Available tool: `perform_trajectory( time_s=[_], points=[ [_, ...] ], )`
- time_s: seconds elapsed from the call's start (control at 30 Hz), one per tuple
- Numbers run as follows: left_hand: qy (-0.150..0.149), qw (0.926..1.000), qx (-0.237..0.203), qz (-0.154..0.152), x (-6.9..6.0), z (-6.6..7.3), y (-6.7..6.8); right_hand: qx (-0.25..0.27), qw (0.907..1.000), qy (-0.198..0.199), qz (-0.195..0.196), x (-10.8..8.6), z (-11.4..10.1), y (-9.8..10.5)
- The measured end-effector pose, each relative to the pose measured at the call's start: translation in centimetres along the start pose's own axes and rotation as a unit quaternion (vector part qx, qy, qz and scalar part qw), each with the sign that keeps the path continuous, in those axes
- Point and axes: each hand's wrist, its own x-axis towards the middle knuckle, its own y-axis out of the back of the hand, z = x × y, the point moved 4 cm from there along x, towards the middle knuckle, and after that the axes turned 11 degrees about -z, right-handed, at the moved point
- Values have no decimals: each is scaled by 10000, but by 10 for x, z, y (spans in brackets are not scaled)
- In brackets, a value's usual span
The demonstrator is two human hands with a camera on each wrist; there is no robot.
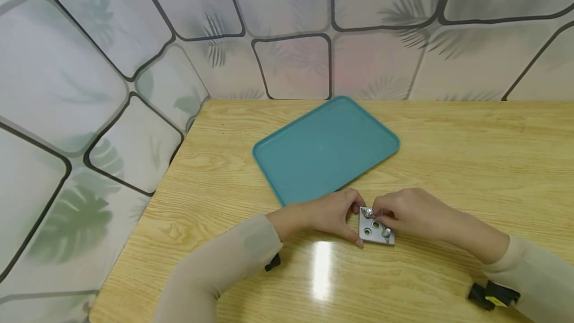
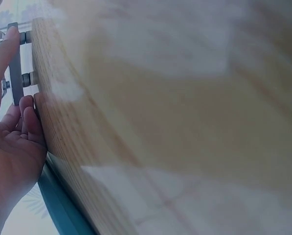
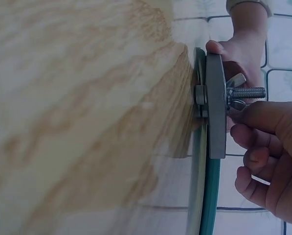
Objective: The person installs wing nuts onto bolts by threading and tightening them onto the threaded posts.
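Note:
A small square metal plate [image 1: 380,239] stands slightly above the wooden table on bolt heads. It carries two upright bolts with wing nuts and two open round holes. My left hand [image 1: 329,216] grips the plate by its edges, thumb on the near side and fingers on the far side. My right hand [image 1: 414,213] pinches at the wing nut on the far-left bolt [image 1: 368,212]; its fingertips partly hide it. The nearer right bolt [image 1: 386,233] has its own wing nut. In the right wrist view, a threaded bolt [image 3: 251,92] sticks out past a wing nut [image 3: 236,80].
A blue-green tray [image 1: 327,148] lies at an angle on the wooden table [image 1: 484,163], just behind my left hand. A patterned wall covering [image 1: 291,64] borders the table at the back and left. Light glares on the tabletop near the plate.

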Motion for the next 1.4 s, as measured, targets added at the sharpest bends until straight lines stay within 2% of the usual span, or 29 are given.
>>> perform_trajectory(
  time_s=[0.17, 0.37, 0.6, 0.83, 1.17, 1.3, 1.4],
  points=[
    [-3, 10000, -43, -35, -1, 1, 1, 57, 10000, 35, -23, 0, 0, 0],
    [1, 9999, -83, -110, -1, 1, 1, -30, 9992, -386, 65, 2, 2, 2],
    [-76, 9999, -63, -87, 0, 1, 0, -225, 9985, -504, 13, 5, 3, 1],
    [-75, 9999, -91, -56, 0, 1, 1, -272, 9989, -330, 179, 3, 1, 3],
    [-135, 9999, -88, -30, 0, 0, 0, 303, 9989, -274, -240, -1, -2, 2],
    [-159, 9998, -73, -39, -1, 0, 0, 186, 9993, -248, -203, 0, -1, 0],
    [-156, 9999, -59, -43, -1, 0, 0, -5, 9993, -370, -76, 1, -1, 0]
  ],
)
